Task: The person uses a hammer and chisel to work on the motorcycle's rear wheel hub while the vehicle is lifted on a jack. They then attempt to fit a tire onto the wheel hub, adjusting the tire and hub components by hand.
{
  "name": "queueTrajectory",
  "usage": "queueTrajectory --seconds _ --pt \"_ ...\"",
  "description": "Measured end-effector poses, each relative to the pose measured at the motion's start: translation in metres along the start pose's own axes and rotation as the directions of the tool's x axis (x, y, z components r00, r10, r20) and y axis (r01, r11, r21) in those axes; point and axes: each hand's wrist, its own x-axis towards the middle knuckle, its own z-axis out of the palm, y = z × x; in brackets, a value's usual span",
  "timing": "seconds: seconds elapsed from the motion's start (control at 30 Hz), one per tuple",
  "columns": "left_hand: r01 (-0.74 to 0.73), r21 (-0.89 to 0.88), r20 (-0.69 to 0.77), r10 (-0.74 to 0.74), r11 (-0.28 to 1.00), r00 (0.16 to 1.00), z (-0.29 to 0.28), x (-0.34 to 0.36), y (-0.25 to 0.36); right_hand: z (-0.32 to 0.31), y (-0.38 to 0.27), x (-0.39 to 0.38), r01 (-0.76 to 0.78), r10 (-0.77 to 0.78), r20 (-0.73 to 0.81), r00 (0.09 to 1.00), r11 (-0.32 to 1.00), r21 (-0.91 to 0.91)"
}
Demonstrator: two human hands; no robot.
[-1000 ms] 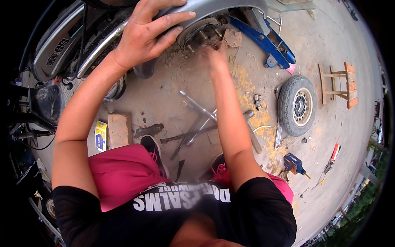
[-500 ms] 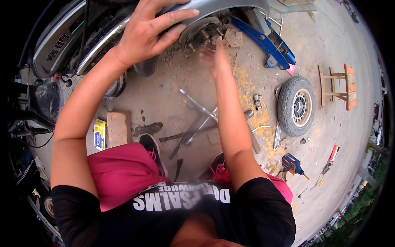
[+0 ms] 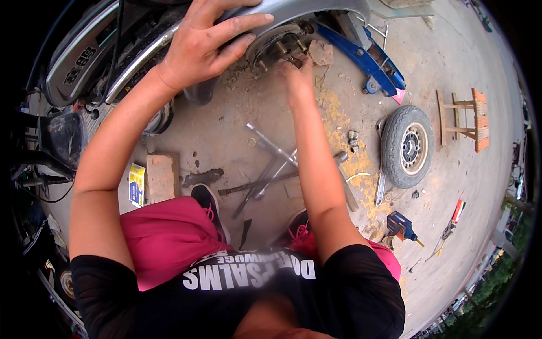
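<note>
My left hand (image 3: 212, 42) lies with its fingers spread over the grey fender (image 3: 333, 7) of a vehicle. Beneath the fender is a wheel hub (image 3: 270, 46) with its wheel off and several brass-coloured studs (image 3: 281, 47) sticking out. Low on the hub, my right hand (image 3: 294, 72) has its fingers drawn together close to the studs. Whatever they grip there is small and mostly hidden by the fingers.
Right of the hub stand a broken brick (image 3: 320, 53) and a blue floor jack (image 3: 364, 59). A cross wrench (image 3: 274, 148), a hammer (image 3: 347, 186), a wrench (image 3: 380, 189), a removed wheel (image 3: 407, 146) and a small wooden stool (image 3: 473, 120) are on the ground.
My right hand has turned, and its blurred fingers have closed in at the lower part of the hub. The left hand stays on the fender.
</note>
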Motion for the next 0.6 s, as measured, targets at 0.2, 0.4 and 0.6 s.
queueTrajectory --seconds 0.2,0.4,0.6 --pt "-0.063 -0.018 -0.095 0.061 0.998 0.994 0.01 -0.009 -0.011 -0.004 -0.028 -0.003 -0.461 0.439 0.145 0.887 0.82 0.339" --pt "-0.072 -0.015 -0.096 0.07 0.997 0.993 0.01 -0.008 -0.012 0.007 -0.016 -0.02 0.32 -0.338 0.037 0.94 0.843 -0.432" --pt "-0.057 -0.025 -0.086 0.055 0.998 0.995 0.011 -0.01 -0.012 0.001 -0.003 -0.022 0.53 -0.583 0.147 0.799 0.568 -0.629"
